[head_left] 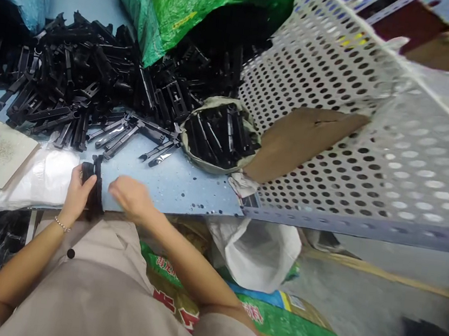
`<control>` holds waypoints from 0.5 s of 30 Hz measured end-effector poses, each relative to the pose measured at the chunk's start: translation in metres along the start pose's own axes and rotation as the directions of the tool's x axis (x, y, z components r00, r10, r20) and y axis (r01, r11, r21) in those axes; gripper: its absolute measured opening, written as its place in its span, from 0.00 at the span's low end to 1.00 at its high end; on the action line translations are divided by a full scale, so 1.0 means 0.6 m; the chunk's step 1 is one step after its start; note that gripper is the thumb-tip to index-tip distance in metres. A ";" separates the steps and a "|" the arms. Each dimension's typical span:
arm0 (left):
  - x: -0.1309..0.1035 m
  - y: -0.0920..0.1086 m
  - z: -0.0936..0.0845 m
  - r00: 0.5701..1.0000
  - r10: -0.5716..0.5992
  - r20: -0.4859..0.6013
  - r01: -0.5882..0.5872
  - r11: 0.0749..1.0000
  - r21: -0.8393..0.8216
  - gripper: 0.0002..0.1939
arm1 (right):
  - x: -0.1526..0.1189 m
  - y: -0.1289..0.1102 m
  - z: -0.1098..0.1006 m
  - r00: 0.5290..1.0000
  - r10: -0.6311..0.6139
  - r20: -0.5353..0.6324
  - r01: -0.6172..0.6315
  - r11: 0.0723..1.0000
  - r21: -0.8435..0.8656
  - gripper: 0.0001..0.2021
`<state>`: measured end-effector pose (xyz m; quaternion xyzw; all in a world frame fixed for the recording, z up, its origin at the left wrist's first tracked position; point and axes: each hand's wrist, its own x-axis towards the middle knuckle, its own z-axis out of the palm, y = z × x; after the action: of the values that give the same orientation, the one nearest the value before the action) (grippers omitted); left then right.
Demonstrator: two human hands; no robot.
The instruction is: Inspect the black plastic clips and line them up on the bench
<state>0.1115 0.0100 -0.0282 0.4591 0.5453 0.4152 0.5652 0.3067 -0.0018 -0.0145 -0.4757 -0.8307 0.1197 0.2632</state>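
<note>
My left hand (76, 193) is closed around long, narrow black plastic parts (96, 188) at the table's front edge, holding them roughly upright. Just right of them is my right hand (130, 195), its fingers curled together and slightly blurred. Whether anything small sits in those fingers is hidden. Beyond both hands, a large heap of similar black plastic pieces (77, 68) spreads over the blue tabletop (168, 188). A few loose pieces lie nearest me, some looking wrapped in clear film. Left of my left hand is a stack of clear plastic bags (41, 175).
A round cloth bag (202, 164) full of black parts stands beside a white perforated panel (325, 77) with cardboard (301, 142). A green sack (156, 23) opens over the heap. At left lies a pale pad (0, 162). A white sack (266, 255) hangs below the edge.
</note>
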 end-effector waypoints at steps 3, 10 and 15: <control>0.023 -0.030 -0.012 0.978 0.205 -0.033 -0.178 0.911 0.372 0.27 | -0.002 0.097 -0.036 0.931 0.324 -0.168 -0.354 0.914 -0.199 0.13; -0.008 0.011 0.005 0.904 0.421 0.074 -0.419 0.841 0.342 0.22 | -0.052 0.103 -0.084 0.911 0.307 -0.276 -0.338 0.938 -0.072 0.11; -0.014 0.034 0.035 0.948 0.244 0.207 -0.258 0.965 0.046 0.15 | -0.042 0.079 -0.069 0.764 0.602 -0.232 -0.628 0.776 -0.055 0.15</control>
<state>0.1324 0.0052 -0.0066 0.5842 0.4379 0.4156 0.5425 0.3745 -0.0012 -0.0093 -0.7474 -0.6035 0.0966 0.2606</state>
